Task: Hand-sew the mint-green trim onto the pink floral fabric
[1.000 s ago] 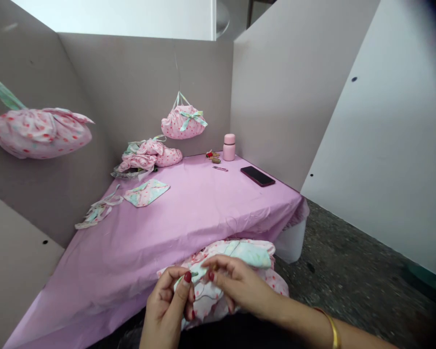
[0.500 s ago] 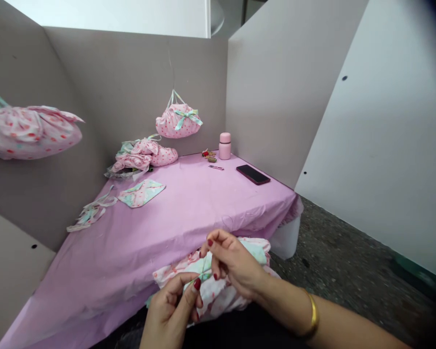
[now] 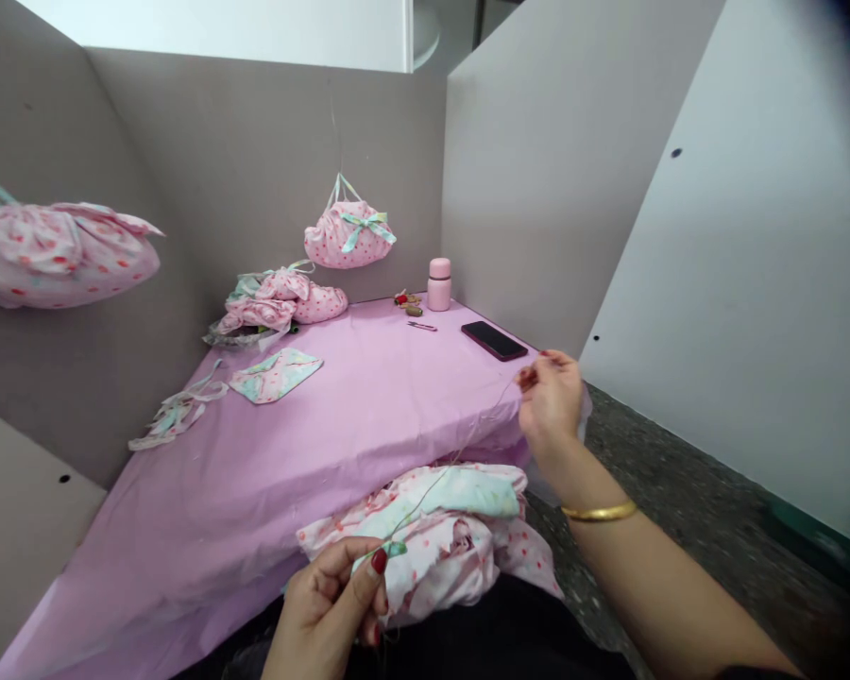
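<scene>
Pinched between the thumb and fingers of my left hand (image 3: 336, 600) is a small piece of green fabric (image 3: 395, 548). From it a thin thread (image 3: 432, 486) runs up and right to my right hand (image 3: 553, 397), raised near the table's right edge. Its fingers are pinched together at the thread's far end; whether a needle is there is too small to tell. Pink and mint dotted fabric (image 3: 460, 567) lies bunched on my lap, just right of my left hand and against the table's front.
A pink cloth covers the table (image 3: 368, 406). On it are a phone (image 3: 494, 340), a pink bottle (image 3: 439, 285), thread snips (image 3: 422, 326), a folded fabric piece (image 3: 276, 375) and a fabric pile (image 3: 283, 302). Pink bundles (image 3: 348, 234) hang by the grey partitions.
My right hand has moved up and right, away from my left hand, drawing the thread out long. My left hand stays nearly in place, holding the green fabric.
</scene>
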`<control>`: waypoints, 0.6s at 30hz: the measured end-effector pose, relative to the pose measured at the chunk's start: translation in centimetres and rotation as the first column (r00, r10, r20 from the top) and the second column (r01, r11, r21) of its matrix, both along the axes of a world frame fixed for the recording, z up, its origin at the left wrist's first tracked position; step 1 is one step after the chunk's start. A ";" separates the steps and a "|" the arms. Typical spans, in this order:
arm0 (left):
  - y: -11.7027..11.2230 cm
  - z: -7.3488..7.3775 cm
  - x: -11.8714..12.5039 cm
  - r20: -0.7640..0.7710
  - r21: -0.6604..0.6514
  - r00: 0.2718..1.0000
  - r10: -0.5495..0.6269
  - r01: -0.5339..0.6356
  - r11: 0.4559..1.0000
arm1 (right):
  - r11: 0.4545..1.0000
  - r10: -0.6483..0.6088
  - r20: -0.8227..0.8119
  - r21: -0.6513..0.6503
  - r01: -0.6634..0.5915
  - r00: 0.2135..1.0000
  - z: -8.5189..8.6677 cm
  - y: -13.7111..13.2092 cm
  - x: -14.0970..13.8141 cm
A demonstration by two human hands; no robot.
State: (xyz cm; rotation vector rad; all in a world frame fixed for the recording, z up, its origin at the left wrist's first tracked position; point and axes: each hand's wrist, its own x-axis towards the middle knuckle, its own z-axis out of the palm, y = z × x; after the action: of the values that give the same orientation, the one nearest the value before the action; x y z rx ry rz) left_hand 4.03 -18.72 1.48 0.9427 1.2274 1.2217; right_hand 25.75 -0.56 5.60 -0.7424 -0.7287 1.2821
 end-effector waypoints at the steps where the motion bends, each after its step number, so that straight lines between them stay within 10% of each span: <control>1: 0.1 -0.1 0.0 -0.004 -0.001 1.000 -0.013 0.013 1.000 | 0.999 0.051 0.035 0.011 -0.052 0.998 -0.5 -1.0 -0.6; 4: 0.1 -0.2 0.0 -0.013 0.020 1.000 -0.017 0.017 1.000 | 0.904 0.425 0.188 -0.045 -0.424 0.886 -2.0 -5.4 -3.1; 6: 0.1 -0.1 0.0 -0.018 0.020 1.000 -0.019 0.020 1.000 | 0.497 0.827 0.377 -0.145 -0.855 0.417 -2.6 -7.7 -4.3; 8: 0.0 0.0 0.0 -0.028 0.006 0.999 -0.022 0.022 1.000 | 0.344 0.848 0.475 -0.159 -0.925 0.234 -2.9 -8.8 -4.8; 13: -0.1 0.1 0.1 -0.031 0.003 1.000 0.005 -0.005 1.000 | 0.826 0.268 0.814 0.081 -0.557 0.516 -2.4 -6.2 -3.4; 18: -0.2 0.1 0.2 -0.037 -0.004 0.999 0.024 -0.025 1.000 | 0.934 -0.182 0.874 0.297 -0.199 0.450 -1.6 -2.0 -0.6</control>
State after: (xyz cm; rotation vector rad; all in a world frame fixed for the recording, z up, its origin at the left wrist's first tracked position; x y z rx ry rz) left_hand 4.27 -18.96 1.54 0.9533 1.2738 1.2249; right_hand 25.18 -2.52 4.03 -1.1108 -1.8060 0.6073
